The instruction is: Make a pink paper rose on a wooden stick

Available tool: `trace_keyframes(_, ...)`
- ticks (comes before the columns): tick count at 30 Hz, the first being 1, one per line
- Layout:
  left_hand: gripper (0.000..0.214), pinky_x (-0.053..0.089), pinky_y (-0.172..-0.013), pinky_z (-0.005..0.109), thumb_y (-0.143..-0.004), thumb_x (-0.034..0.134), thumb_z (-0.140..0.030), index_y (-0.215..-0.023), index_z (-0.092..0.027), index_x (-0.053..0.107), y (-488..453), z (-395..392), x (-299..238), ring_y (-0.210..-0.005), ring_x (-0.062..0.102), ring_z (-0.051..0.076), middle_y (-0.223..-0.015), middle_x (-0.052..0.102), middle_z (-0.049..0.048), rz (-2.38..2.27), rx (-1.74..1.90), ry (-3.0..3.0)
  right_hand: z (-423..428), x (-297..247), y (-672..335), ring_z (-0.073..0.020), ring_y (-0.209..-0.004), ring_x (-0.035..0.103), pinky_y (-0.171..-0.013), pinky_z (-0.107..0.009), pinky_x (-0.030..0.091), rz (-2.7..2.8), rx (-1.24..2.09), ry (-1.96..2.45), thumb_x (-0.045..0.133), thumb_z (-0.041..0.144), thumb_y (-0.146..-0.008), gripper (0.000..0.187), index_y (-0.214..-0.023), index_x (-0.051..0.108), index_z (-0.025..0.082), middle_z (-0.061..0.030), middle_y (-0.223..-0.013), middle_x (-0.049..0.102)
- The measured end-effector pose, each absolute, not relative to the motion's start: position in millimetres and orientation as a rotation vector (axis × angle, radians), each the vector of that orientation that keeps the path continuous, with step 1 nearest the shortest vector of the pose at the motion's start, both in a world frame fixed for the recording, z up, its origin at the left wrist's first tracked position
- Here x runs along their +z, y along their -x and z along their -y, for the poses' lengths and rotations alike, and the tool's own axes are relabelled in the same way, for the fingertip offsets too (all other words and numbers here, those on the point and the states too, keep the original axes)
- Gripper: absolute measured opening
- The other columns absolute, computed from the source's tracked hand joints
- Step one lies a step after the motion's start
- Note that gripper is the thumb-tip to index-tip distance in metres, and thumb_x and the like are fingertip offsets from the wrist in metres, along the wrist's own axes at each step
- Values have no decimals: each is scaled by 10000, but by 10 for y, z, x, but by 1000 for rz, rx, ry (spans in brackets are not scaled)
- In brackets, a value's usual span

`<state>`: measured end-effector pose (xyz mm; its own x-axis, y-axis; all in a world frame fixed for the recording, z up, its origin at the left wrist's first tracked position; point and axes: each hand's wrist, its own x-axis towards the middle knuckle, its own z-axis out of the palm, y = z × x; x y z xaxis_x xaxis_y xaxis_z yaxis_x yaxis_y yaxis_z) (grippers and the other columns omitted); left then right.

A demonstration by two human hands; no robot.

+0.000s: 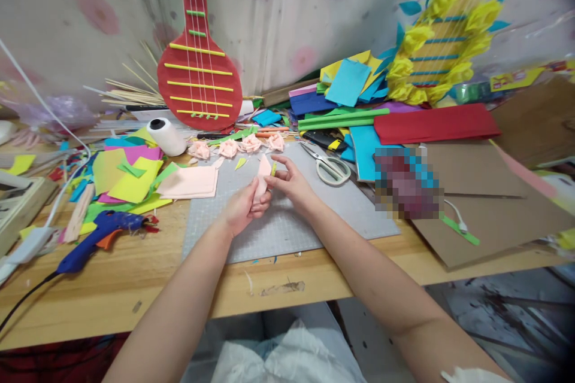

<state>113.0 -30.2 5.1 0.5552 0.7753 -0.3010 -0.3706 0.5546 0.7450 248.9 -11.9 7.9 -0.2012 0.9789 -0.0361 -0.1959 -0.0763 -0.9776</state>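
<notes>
Over the grey cutting mat my left hand and my right hand meet, both closed on a small piece of pale pink paper. The paper stands up between the fingers of both hands. A small yellow-green bit shows at my right fingertips, too small to name. Just beyond the hands lie several pink paper roses in a row, and a stack of pink paper sheets rests at the mat's left edge. White-handled scissors lie on the mat to the right of my right hand.
A blue glue gun lies at the front left beside loose coloured paper. A white thread spool, a red paper guitar, a flower-covered guitar, red paper and brown cardboard crowd the wooden table.
</notes>
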Motion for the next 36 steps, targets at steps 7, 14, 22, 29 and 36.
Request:
trace_keyframes(7,380,154,-306,104,-821,361,-491,-849,-148,523,-1135,321,54,-341,250,8,-527,379,-49,-690,695,-720,96,25,-2474,-79,-490,496,-552,-248,407,1110,1468,979,706,309,-546,580,-1041,417,217,98,-546,524)
trace_keyframes(14,393,445,-535,232,-657,590,-509,-797,-142,566,-1190,258,-29,-602,590,133,-675,624,37,-1119,942,-995,43,-54,-2462,-70,-479,428,-488,-219,327,1204,1251,1046,680,307,-580,523,-1023,415,218,88,-561,488)
trace_keyframes(22,351,426,-500,216,-579,666,-450,-686,-149,521,-1230,248,-72,-567,602,133,-607,618,9,-1168,1175,-1003,3,-46,-2538,-80,-527,402,-526,-229,318,1288,1061,1103,594,372,-684,419,-1042,440,221,56,-626,477)
trace_keyframes(29,327,452,-494,225,-579,669,-401,-689,-152,488,-1183,241,22,-536,593,117,-640,620,1,-1203,1272,-815,95,85,-2678,-134,-739,451,-701,-267,339,1873,801,1159,443,333,-821,199,-815,595,205,1,-753,583)
trace_keyframes(36,334,445,-517,211,-558,688,-401,-651,-158,478,-1203,251,-17,-527,583,102,-624,600,-24,-1124,1305,-890,145,55,-2577,-137,-756,454,-726,-261,333,1995,783,1150,414,297,-838,203,-805,590,201,2,-758,596)
